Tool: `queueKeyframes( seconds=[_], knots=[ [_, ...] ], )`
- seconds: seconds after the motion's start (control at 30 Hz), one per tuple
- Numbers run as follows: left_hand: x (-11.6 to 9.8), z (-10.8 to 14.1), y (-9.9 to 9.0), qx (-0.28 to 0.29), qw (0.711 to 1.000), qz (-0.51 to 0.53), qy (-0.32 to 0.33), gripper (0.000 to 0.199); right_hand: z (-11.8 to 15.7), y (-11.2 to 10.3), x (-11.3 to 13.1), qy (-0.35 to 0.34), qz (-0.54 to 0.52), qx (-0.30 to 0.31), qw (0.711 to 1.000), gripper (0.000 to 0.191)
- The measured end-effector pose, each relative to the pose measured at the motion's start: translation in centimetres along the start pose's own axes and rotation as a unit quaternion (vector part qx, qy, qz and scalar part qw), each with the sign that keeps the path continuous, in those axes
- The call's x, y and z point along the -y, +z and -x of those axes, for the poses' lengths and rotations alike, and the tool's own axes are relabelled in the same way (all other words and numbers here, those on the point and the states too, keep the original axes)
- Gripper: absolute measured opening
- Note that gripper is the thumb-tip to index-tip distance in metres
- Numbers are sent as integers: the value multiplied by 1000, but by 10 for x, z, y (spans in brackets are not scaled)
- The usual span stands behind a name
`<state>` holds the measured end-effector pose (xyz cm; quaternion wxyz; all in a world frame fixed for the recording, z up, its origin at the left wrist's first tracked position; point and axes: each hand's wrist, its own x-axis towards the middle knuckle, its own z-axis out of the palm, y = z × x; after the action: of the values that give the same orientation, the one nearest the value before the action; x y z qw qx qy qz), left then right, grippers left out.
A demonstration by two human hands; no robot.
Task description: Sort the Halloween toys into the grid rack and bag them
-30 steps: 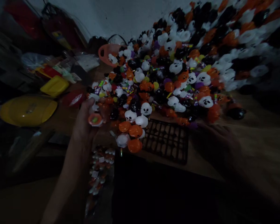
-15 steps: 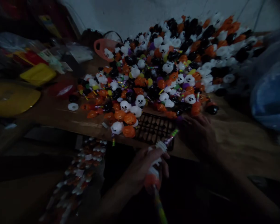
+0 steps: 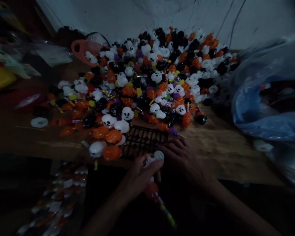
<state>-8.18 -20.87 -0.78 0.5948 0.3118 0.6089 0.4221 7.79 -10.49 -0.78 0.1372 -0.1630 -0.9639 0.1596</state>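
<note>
My left hand [image 3: 144,170] is closed around a white figure [image 3: 149,161] with a pale ribbed end, below the table's front edge. Hanging under that hand are an orange ball [image 3: 151,189] and a colourful striped stick [image 3: 166,213]. My right hand [image 3: 180,154] lies at the table edge beside a dark abacus-like frame [image 3: 144,141], its fingers stretched forward and apart. Just beyond its fingertips is a purple piece with a thin stick [image 3: 174,132]. Orange pumpkins [image 3: 112,152] and white skull figures [image 3: 127,113] lie left of the frame.
A large heap of orange, black and white figures [image 3: 157,77] covers the table [image 3: 226,150] up to the wall. A pink basket [image 3: 81,54] stands behind. On the right is a blue plastic bag [image 3: 245,114]; strings of packed figures [image 3: 64,193] lie below left.
The view has swung right. My left hand has turned the held figure, and the striped stick at its upper end no longer shows. My right hand now lies nearer to my left.
</note>
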Motion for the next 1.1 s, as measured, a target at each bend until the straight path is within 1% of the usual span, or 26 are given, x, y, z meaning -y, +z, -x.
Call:
queueKeyframes(
  seconds=[0.03, 0.07, 0.1, 0.17, 0.2, 0.23, 0.3, 0.37, 0.43, 0.5, 0.63, 0.73, 0.8, 0.87, 0.93, 0.97, 1.03, 1.1],
  knots=[
    [-2, -2, 3, 13, 1000, 5, 4, 38, 4, 1, -4, 7, -11, -12, 1000, 40],
    [-4, -4, 4, 23, 1000, 12, 8, 41, 8, 1, -9, 31, -25, -33, 999, 38],
    [-6, -6, 5, 30, 999, 20, 7, 45, 13, -1, -15, 68, -40, -61, 995, 35],
    [-10, -8, 5, 42, 998, 50, -21, 52, 23, -6, -27, 163, -62, -120, 977, 29],
    [-12, -8, 5, 39, 995, 79, -43, 53, 26, -8, -33, 201, -67, -146, 966, 26],
    [-13, -8, 4, 36, 990, 118, -63, 53, 28, -9, -39, 223, -69, -162, 959, 24],
    [-12, -6, 4, 40, 972, 214, -87, 51, 28, -8, -49, 219, -75, -161, 959, 27],
    [-9, -2, 4, 59, 947, 299, -104, 47, 24, -4, -54, 193, -77, -145, 967, 33],
    [-6, 3, 4, 87, 927, 344, -124, 46, 18, 0, -54, 180, -74, -140, 971, 37],
    [-2, 6, 3, 83, 920, 358, -137, 47, 14, 4, -52, 186, -76, -150, 968, 37],
    [3, 7, -1, 59, 929, 343, -123, 45, 16, 5, -52, 196, -104, -166, 961, 31],
    [5, 6, -3, 63, 942, 322, -75, 39, 19, 2, -51, 200, -95, -190, 957, 24],
    [5, 6, -3, 85, 944, 317, -42, 36, 19, -2, -45, 203, -85, -211, 952, 22],
    [5, 5, -4, 97, 949, 299, -24, 31, 16, -7, -34, 214, -96, -217, 948, 21],
    [3, 4, -4, 87, 959, 270, -12, 29, 11, -11, -24, 221, -125, -202, 946, 20],
    [3, 4, -4, 80, 965, 249, -8, 30, 9, -12, -19, 219, -136, -190, 947, 19],
    [1, 3, -5, 55, 981, 187, -3, 38, 5, -12, -14, 182, -150, -171, 957, 17],
    [-2, 4, -5, 8, 996, 88, 12, 47, 4, -11, -13, 124, -172, -152, 965, 24]
  ],
)
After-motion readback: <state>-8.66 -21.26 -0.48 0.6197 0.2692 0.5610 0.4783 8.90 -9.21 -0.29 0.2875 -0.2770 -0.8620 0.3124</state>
